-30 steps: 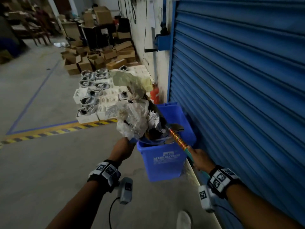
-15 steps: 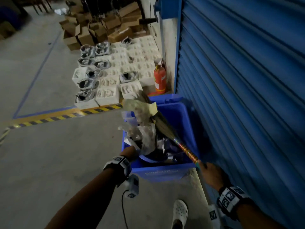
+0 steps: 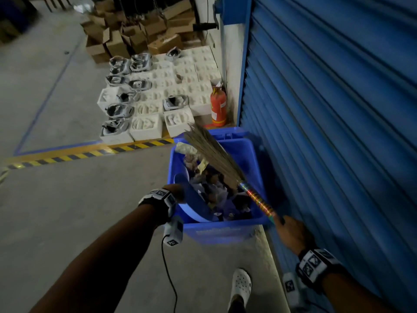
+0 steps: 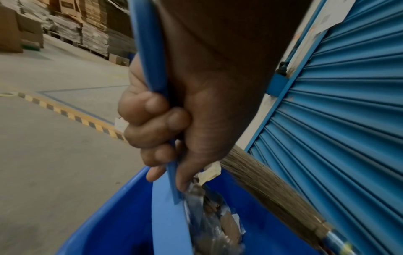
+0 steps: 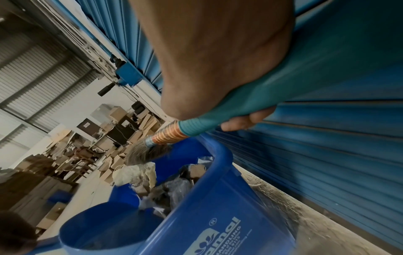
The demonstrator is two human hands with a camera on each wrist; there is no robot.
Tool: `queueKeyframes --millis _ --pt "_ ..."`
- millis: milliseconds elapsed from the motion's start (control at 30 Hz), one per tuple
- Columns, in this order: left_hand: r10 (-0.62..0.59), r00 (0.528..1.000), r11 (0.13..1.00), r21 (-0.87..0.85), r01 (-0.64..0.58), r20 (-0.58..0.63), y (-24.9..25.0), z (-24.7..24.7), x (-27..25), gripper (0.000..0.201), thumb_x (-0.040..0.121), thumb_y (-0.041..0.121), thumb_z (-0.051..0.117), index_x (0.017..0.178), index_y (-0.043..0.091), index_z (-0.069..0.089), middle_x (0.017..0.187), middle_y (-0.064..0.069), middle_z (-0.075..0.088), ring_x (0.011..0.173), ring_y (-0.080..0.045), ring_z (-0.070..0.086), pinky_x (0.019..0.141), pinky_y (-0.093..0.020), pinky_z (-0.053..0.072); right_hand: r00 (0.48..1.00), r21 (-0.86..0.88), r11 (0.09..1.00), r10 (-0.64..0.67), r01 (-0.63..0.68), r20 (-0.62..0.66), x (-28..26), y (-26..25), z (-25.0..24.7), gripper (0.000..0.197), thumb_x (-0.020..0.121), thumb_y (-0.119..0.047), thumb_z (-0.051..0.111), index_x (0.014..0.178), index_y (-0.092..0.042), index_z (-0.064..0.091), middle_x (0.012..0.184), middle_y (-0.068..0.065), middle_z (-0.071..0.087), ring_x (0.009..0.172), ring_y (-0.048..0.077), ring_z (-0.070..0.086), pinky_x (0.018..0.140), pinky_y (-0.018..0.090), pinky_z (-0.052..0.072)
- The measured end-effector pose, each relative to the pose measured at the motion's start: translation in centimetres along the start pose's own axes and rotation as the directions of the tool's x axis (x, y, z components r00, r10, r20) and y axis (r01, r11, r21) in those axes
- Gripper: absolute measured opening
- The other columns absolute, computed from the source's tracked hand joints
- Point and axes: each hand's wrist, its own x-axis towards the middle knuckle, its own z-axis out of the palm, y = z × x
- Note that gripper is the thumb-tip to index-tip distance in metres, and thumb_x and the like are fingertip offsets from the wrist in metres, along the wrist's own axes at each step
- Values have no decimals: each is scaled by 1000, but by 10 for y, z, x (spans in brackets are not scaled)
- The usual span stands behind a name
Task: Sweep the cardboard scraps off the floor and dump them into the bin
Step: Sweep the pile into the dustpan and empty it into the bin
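A blue bin [image 3: 256, 154] stands on the floor beside the shutter, holding cardboard and plastic scraps [image 3: 212, 190]. My left hand [image 3: 178, 193] grips the handle of a blue dustpan [image 3: 194, 202], which is tipped steeply inside the bin's near left side. In the left wrist view my fingers [image 4: 152, 120] curl round the dustpan handle [image 4: 148, 51], with scraps [image 4: 213, 215] against the pan. My right hand [image 3: 291, 233] holds the broom [image 3: 257, 199] by its teal grip [image 5: 250, 100]; the bristles [image 3: 214, 154] lie slanted across the bin's top.
A blue roller shutter [image 3: 338, 109] runs along the right, close to the bin. Behind the bin stand a red fire extinguisher [image 3: 218, 106], white foam trays [image 3: 180, 86] and cardboard boxes [image 3: 135, 35]. A yellow-black stripe [image 3: 90, 152] crosses the floor. My white shoe [image 3: 241, 283] is near.
The dustpan, held high with plastic and scraps piled on it, has come down into the bin and the load has dropped in. The broom bristles now lie over the bin.
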Motion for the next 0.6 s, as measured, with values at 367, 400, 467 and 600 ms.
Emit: queueKeyframes --millis 367,400,467,600 --pt "212 969 976 69 -205 -128 -50 -18 -135 39 98 28 46 126 1 53 128 -24 55 122 -39 51 92 -44 46 988 34 999 0 5 -157 -101 4 19 67 95 -63 25 103 -10 65 111 21 65 100 36 62 75 36 46" --pt "227 962 973 67 -219 -148 -59 -17 -144 38 98 28 46 122 -1 54 126 -26 56 120 -40 52 87 -44 47 988 35 999 -4 10 -157 -109 3 21 66 96 -62 25 103 -9 64 112 22 65 101 36 62 75 36 44" --pt "277 942 961 62 -270 -191 -76 -15 -161 36 98 28 46 116 -1 56 119 -27 58 110 -42 56 81 -43 45 988 59 998 -23 32 -150 -123 2 25 65 97 -60 26 101 -7 64 112 24 64 101 37 62 75 36 45" --pt "261 911 964 43 -261 -320 -114 -6 -197 38 100 31 43 101 -3 60 91 -23 61 87 -39 58 69 -38 42 985 115 985 -111 127 -131 -147 -10 30 66 97 -59 28 102 -4 64 113 26 63 102 40 60 73 35 40"
